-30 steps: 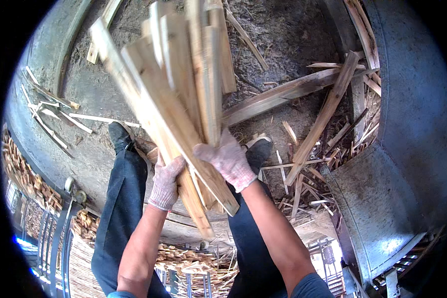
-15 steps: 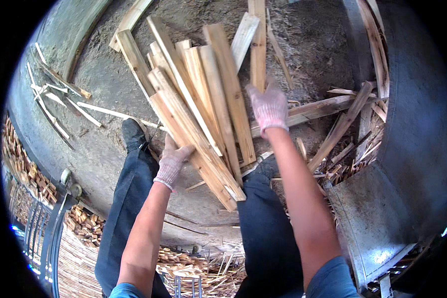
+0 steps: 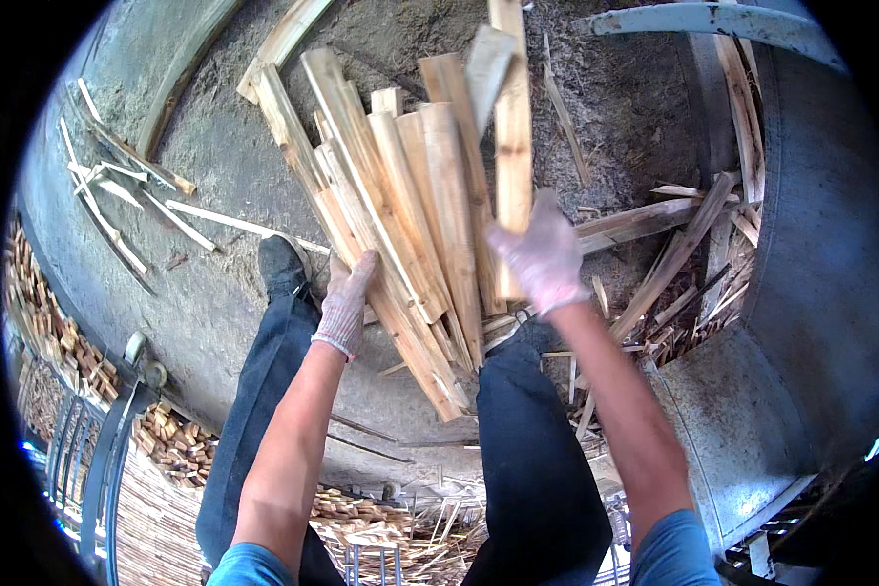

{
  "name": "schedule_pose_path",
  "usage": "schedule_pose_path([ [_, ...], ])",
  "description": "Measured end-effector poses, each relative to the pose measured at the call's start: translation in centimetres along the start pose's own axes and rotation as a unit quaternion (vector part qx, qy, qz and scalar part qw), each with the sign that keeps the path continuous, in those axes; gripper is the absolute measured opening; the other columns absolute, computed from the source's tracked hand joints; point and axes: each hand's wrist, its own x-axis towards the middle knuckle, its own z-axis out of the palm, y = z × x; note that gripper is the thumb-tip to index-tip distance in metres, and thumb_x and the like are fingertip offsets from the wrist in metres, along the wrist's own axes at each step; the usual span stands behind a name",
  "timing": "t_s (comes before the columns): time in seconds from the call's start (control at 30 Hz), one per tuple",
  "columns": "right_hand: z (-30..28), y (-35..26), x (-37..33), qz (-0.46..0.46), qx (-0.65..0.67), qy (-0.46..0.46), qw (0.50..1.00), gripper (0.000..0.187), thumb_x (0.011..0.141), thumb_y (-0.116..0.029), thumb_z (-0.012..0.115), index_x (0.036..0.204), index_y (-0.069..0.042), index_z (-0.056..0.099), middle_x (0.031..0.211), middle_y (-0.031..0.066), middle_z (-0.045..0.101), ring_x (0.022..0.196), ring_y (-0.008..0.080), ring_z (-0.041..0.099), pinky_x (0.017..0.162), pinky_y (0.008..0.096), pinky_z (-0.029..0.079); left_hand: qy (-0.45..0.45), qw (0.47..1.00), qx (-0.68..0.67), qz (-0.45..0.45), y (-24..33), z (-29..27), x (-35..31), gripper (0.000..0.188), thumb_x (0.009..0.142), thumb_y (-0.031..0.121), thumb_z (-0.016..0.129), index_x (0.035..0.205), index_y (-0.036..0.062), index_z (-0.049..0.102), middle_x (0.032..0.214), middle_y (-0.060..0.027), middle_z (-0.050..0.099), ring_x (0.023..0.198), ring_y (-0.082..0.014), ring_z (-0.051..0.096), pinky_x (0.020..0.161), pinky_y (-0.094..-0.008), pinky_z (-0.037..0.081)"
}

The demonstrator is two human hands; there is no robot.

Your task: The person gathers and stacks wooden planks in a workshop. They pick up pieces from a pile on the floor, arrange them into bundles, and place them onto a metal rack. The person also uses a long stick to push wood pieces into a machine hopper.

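Several rough wooden planks (image 3: 400, 210) lie in a fanned pile in front of my legs, their lower ends drawn close together. My left hand (image 3: 345, 301), in a pale knitted glove, rests against the pile's left side. Its fingers and thumb point along the outermost plank, not wrapped round it. A long board (image 3: 513, 161) lies at the pile's right side. My right hand (image 3: 542, 256), gloved too and slightly blurred, is at this board's right edge near its lower end, with thumb and fingers apart.
Thin wood splinters (image 3: 112, 186) lie on the floor at the left. A loose beam (image 3: 630, 225) and more scraps lie at the right, beside a curved metal sheet (image 3: 742, 430). Stacked wood pieces (image 3: 174, 444) stand lower left. A pale curved bar (image 3: 713, 20) shows upper right.
The long board has come down toward me along the pile's right side, and my right hand has moved lower. The left thumb no longer reaches across the plank. The pale bar has come into view.
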Motion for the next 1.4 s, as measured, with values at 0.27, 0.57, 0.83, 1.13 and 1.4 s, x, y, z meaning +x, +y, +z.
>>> schedule_pose_path([
  [0.27, 12.0, 4.4, -12.7, -0.108, -0.102, -0.011, 0.989, 0.043, 0.084, -0.033, 0.075, 0.107, -0.005, 0.052, 0.094, 0.0213, 0.063, 0.076, 0.0390, 0.068, 0.064, 0.0479, 0.058, -0.098, 0.991, -0.090, 0.002, -1.1, -1.3, -0.4, 0.094, 0.097, 0.071, 0.047, 0.160, 0.0062, 0.022, 0.155, -0.0128, 0.041, 0.138, -0.0273, 0.045, 0.113, -0.0435, 0.038],
  [0.57, 4.4, 7.3, 0.5, -0.053, 0.052, 0.213, 0.974, 0.051, 0.097, -0.040, 0.060, 0.124, 0.003, 0.061, 0.119, 0.0289, 0.066, 0.112, 0.0441, 0.063, 0.099, 0.0472, 0.048, 0.080, 0.989, 0.112, 0.059, 0.5, 1.2, -1.3, 0.099, 0.090, 0.047, 0.071, 0.158, -0.0032, 0.020, 0.129, -0.0248, 0.061, 0.114, -0.0319, 0.062, 0.097, -0.0402, 0.050],
  [0.83, -2.2, 24.9, -1.2, 0.214, -0.039, 0.361, 0.907, 0.074, 0.079, -0.042, 0.078, 0.136, 0.001, 0.057, 0.136, 0.0305, 0.059, 0.118, 0.0416, 0.063, 0.103, 0.0443, 0.049, -0.017, 0.998, -0.059, 0.013, 0.2, -0.6, -0.9, 0.085, 0.096, 0.053, 0.063, 0.155, 0.0042, 0.027, 0.141, -0.0168, 0.051, 0.128, -0.0288, 0.055, 0.105, -0.0429, 0.048],
  [1.13, -4.4, 33.1, 0.8, 0.241, 0.037, 0.306, 0.920, 0.056, 0.079, -0.041, 0.076, 0.112, 0.004, 0.067, 0.098, 0.0225, 0.072, 0.086, 0.0348, 0.069, 0.081, 0.0453, 0.054, -0.039, 0.994, -0.096, -0.045, 0.0, -0.1, 0.9, 0.095, 0.095, 0.066, 0.059, 0.156, -0.0004, 0.030, 0.156, -0.0137, 0.044, 0.142, -0.0269, 0.044, 0.120, -0.0389, 0.032],
  [1.4, 2.1, 12.5, -5.5, 0.018, 0.301, 0.077, 0.950, 0.065, 0.080, -0.061, 0.071, 0.106, -0.001, 0.069, 0.090, 0.0175, 0.070, 0.076, 0.0299, 0.067, 0.076, 0.0426, 0.054, -0.044, 0.994, -0.091, -0.031, 0.1, -0.4, 1.2, 0.104, 0.092, 0.072, 0.057, 0.160, 0.0018, 0.021, 0.161, -0.0187, 0.034, 0.148, -0.0319, 0.036, 0.122, -0.0425, 0.028],
])
